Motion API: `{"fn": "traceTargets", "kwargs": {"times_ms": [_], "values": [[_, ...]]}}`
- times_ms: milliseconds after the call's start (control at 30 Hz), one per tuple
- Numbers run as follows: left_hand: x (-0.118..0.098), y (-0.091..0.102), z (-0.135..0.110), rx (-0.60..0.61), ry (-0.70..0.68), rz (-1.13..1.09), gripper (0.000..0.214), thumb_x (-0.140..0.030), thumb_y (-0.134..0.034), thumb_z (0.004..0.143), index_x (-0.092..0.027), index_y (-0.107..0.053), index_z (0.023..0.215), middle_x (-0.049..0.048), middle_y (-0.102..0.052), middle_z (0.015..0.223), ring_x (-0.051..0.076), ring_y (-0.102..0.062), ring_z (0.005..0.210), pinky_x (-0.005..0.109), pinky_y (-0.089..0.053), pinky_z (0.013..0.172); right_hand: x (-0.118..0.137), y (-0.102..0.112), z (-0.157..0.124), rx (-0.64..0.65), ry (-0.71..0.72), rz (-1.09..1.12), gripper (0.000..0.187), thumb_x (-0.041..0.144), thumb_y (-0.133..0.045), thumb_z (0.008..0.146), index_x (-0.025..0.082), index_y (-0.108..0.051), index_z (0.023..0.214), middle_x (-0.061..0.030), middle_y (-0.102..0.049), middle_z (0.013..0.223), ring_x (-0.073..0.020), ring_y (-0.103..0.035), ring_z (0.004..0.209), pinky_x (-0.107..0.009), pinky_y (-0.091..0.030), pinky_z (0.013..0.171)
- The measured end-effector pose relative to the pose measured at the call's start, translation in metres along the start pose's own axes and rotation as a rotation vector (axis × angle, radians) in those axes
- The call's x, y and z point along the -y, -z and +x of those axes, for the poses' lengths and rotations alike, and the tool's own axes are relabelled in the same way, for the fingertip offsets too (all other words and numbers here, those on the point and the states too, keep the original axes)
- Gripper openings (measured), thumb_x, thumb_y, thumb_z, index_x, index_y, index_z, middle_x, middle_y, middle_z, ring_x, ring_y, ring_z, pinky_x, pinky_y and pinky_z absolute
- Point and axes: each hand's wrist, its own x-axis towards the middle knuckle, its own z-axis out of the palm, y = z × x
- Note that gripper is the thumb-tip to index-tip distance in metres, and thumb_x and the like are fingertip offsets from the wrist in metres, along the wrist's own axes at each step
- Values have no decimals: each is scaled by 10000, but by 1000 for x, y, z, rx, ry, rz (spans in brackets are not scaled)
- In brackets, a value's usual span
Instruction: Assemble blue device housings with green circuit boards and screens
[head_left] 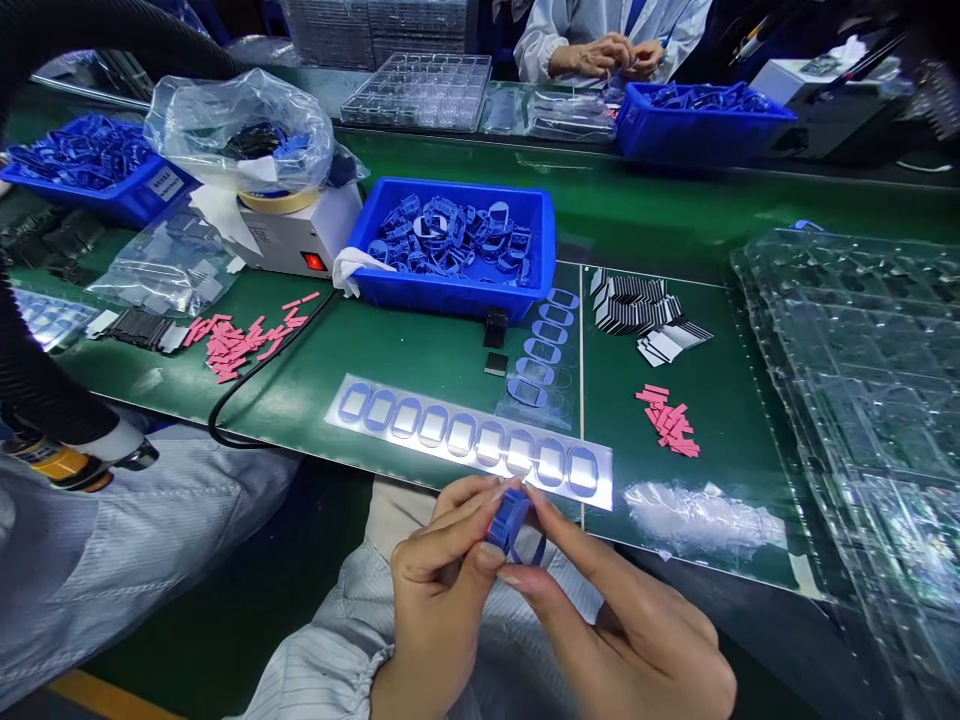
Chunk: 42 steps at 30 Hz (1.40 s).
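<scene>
Both my hands meet low in the middle of the view, pinching one small blue plastic frame (pixel 511 525). My left hand (pixel 442 575) grips it from the left with thumb and fingers closed. My right hand (pixel 622 620) pinches its right side. Just beyond them lies a shiny strip (pixel 469 440) with several blue oval frames in a row. A second, clear strip (pixel 541 355) of blue frames runs back toward a blue bin (pixel 457 245) full of loose blue frames.
Pink strips lie in piles at the left (pixel 240 340) and right (pixel 669 420). Black-and-white pieces (pixel 637 305) sit beside the bin. Clear trays (pixel 862 400) stack at right. A tape dispenser (pixel 296 230) and cable (pixel 255 375) sit left. Another person's hands (pixel 615 55) work across the table.
</scene>
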Motion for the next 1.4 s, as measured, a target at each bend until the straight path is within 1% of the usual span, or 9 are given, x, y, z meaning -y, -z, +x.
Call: {"fn": "traceTargets", "kwargs": {"times_ms": [267,433,533,667,800,933,1033,1200,1400], "values": [[9,6,-1,-3,-195,130,154,-372,-678,769,-361,-749,905,34,-780,943,250,-625,982,420,-468,924,-2,-4,3,56,-174,133,313,361,-700,783,340,-680,1094,-9,-744,943,-258,-731,747,-335,-637,688],[7,12,-1,110,-306,298,270,-380,-502,896,-329,-711,1059,60,-712,1091,246,-530,1118,395,-412,981,-7,-7,6,37,-158,180,303,308,-749,734,335,-708,1033,4,-752,889,-222,-733,670,-283,-633,638],[1,15,3,161,-382,420,264,-324,-526,896,-319,-693,1100,73,-678,1053,234,-550,1023,345,-465,865,-13,-10,2,-17,-150,119,297,320,-719,766,315,-701,1062,-10,-748,927,-234,-735,712,-289,-632,637],[-11,18,14,178,-474,538,264,-228,-653,808,-317,-721,1046,51,-701,857,188,-585,763,278,-491,642,-21,-11,-2,-43,2,10,444,190,-676,805,334,-599,1218,-1,-714,1059,-232,-729,814,-302,-621,733],[-21,21,22,195,-528,651,295,-139,-723,725,-304,-754,967,30,-737,777,175,-598,671,282,-504,615,-25,-10,-1,-32,241,-137,622,46,-663,777,280,-493,1328,-39,-694,1097,-232,-723,845,-303,-609,777],[-24,25,22,239,-560,702,361,-67,-702,713,-302,-749,983,24,-746,769,178,-606,641,292,-502,599,-28,-9,-2,-31,325,-161,685,26,-703,734,245,-478,1343,-63,-698,1085,-240,-720,863,-318,-610,781],[-24,28,20,229,-595,697,405,-28,-689,700,-304,-747,990,20,-744,753,180,-593,611,299,-485,589,-30,-6,2,20,252,-15,585,103,-732,737,265,-557,1271,-52,-713,1072,-239,-714,892,-338,-606,801],[-22,32,19,285,-599,697,464,-11,-666,708,-312,-723,1056,28,-746,781,199,-621,663,308,-490,623,-29,3,16,282,-13,245,113,183,-610,845,231,-674,926,-47,-742,931,-196,-712,866,-275,-599,750],[-25,34,25,403,-530,716,386,-50,-656,743,-299,-731,1028,48,-746,825,205,-624,728,308,-494,665,-34,7,16,364,-105,307,99,145,-596,838,230,-638,866,-14,-721,830,-161,-696,825,-230,-561,731]]}}
